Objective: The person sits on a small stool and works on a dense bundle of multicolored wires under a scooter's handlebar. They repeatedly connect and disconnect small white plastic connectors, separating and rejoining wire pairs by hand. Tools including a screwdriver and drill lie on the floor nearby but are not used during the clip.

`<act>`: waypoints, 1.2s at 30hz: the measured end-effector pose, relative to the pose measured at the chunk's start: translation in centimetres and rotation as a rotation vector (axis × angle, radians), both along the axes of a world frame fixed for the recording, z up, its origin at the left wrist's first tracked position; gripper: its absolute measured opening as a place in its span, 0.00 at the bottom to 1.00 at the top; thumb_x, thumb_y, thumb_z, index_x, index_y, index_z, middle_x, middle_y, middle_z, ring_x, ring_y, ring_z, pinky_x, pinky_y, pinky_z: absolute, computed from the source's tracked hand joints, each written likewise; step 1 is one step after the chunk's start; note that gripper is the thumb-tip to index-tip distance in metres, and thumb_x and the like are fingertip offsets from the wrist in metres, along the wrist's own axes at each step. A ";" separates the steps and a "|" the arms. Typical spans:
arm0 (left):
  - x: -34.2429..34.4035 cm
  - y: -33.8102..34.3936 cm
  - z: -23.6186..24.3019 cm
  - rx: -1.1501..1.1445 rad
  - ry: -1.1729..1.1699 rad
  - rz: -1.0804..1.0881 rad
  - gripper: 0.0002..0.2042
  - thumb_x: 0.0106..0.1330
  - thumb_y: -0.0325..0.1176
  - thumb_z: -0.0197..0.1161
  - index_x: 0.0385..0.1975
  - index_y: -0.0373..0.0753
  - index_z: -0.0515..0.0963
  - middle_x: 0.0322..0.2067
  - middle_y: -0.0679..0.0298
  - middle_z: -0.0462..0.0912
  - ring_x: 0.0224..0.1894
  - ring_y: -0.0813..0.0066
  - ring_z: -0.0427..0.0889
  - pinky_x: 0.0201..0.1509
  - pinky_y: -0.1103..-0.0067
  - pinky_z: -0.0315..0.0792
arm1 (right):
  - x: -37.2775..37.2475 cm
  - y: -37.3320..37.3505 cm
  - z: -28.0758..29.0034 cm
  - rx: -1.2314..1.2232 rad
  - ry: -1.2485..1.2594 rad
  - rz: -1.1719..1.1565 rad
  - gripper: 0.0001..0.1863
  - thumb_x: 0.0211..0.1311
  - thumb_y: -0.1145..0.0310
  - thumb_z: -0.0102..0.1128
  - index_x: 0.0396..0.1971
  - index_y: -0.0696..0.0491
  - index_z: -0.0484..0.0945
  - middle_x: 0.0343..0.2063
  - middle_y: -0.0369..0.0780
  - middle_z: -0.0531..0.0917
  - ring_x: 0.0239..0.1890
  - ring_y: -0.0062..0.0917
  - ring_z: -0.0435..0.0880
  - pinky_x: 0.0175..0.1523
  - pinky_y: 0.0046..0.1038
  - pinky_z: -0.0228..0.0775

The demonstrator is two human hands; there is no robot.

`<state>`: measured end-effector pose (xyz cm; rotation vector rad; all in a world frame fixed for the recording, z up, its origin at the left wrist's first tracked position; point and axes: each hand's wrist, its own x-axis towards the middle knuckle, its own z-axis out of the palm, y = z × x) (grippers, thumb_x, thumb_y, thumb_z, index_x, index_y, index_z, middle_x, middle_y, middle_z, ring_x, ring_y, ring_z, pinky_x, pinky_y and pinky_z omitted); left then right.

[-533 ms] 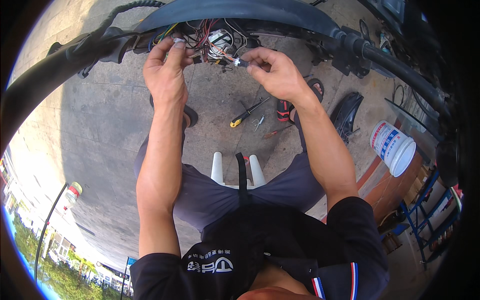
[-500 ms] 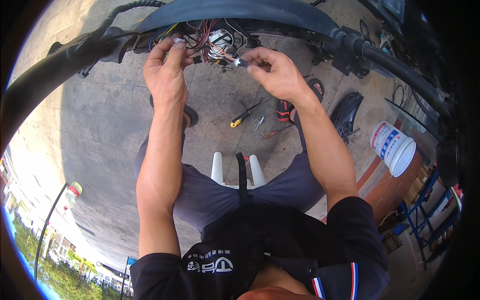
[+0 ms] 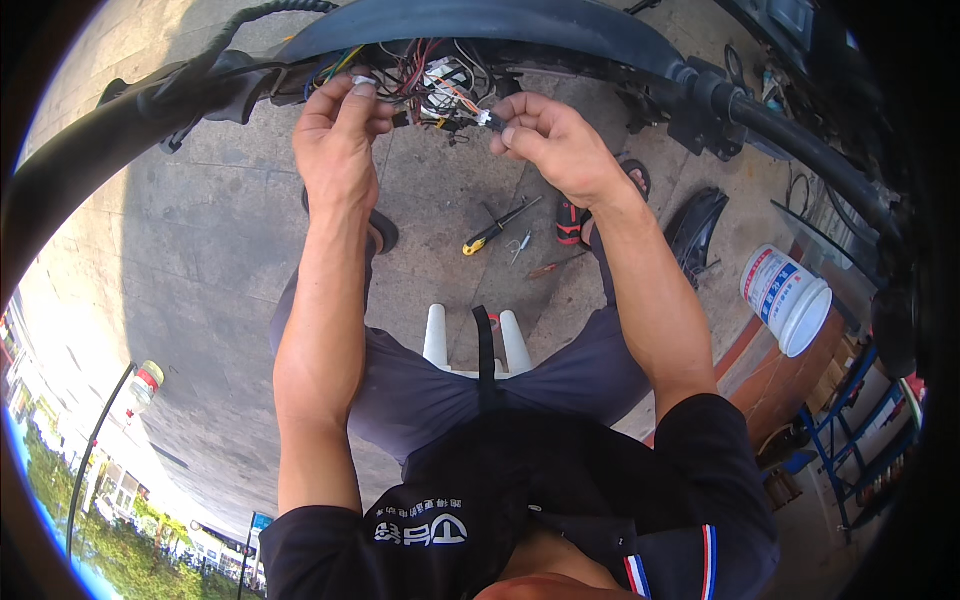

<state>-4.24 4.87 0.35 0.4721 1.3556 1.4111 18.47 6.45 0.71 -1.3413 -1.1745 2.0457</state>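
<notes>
A bundle of coloured wires (image 3: 425,75) hangs out beneath the dark curved panel (image 3: 480,28) of what looks like a scooter's front. My left hand (image 3: 343,125) pinches a small white connector (image 3: 362,80) between thumb and fingers at the left of the bundle. At its right side, my right hand (image 3: 550,142) is closed on a wire connector (image 3: 489,119), white at one end and dark at the other, with orange and pale wires running into it. A white block (image 3: 440,80) sits among the wires between the hands. My right fingertips partly hide the dark end.
Black handlebar arms (image 3: 90,165) stretch out on both sides. On the paving below lie a yellow-and-black screwdriver (image 3: 485,238), a red-and-black tool (image 3: 568,220) and a dark plastic part (image 3: 694,225). To the right stands a white bucket (image 3: 790,300). A white stool (image 3: 437,340) is under me.
My right hand has shifted slightly right and its fingers have curled further round the connector. My left hand has moved a little right, still pinching the white connector.
</notes>
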 end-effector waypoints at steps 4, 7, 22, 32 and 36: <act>-0.2 0.0 0.0 0.017 -0.079 0.011 0.10 0.63 0.24 0.60 0.42 0.31 0.72 0.30 0.61 0.79 0.28 0.73 0.79 0.31 0.81 0.73 | -0.2 0.0 -0.2 0.021 0.022 -0.047 0.18 0.58 0.72 0.58 0.47 0.62 0.73 0.26 0.33 0.79 0.29 0.13 0.72 0.34 0.17 0.63; -0.1 0.0 0.0 0.031 -0.111 0.028 0.10 0.63 0.23 0.60 0.42 0.31 0.72 0.30 0.61 0.79 0.28 0.74 0.78 0.31 0.81 0.73 | -0.2 -0.1 -0.2 0.035 0.005 -0.053 0.18 0.58 0.70 0.60 0.47 0.62 0.74 0.25 0.32 0.77 0.27 0.12 0.70 0.32 0.17 0.62; 0.1 0.2 -0.1 0.003 -0.051 -0.004 0.09 0.62 0.24 0.61 0.41 0.31 0.74 0.31 0.61 0.80 0.26 0.76 0.77 0.28 0.83 0.71 | -0.3 0.0 -0.2 0.004 0.038 -0.135 0.16 0.62 0.69 0.58 0.45 0.63 0.75 0.26 0.31 0.73 0.29 0.14 0.67 0.37 0.18 0.61; -0.3 0.2 0.0 -0.023 -0.052 -0.014 0.07 0.63 0.25 0.60 0.39 0.32 0.73 0.31 0.60 0.80 0.25 0.76 0.78 0.27 0.84 0.71 | -0.4 0.0 -0.3 -0.010 0.050 -0.081 0.15 0.61 0.73 0.58 0.47 0.60 0.74 0.38 0.33 0.78 0.39 0.14 0.73 0.47 0.19 0.66; -0.3 0.2 -0.1 -0.036 -0.047 -0.014 0.07 0.63 0.25 0.60 0.39 0.32 0.72 0.32 0.60 0.80 0.25 0.77 0.78 0.27 0.84 0.71 | -0.5 0.0 -0.5 0.001 0.087 -0.069 0.15 0.60 0.74 0.58 0.47 0.60 0.74 0.38 0.33 0.78 0.40 0.14 0.73 0.48 0.19 0.65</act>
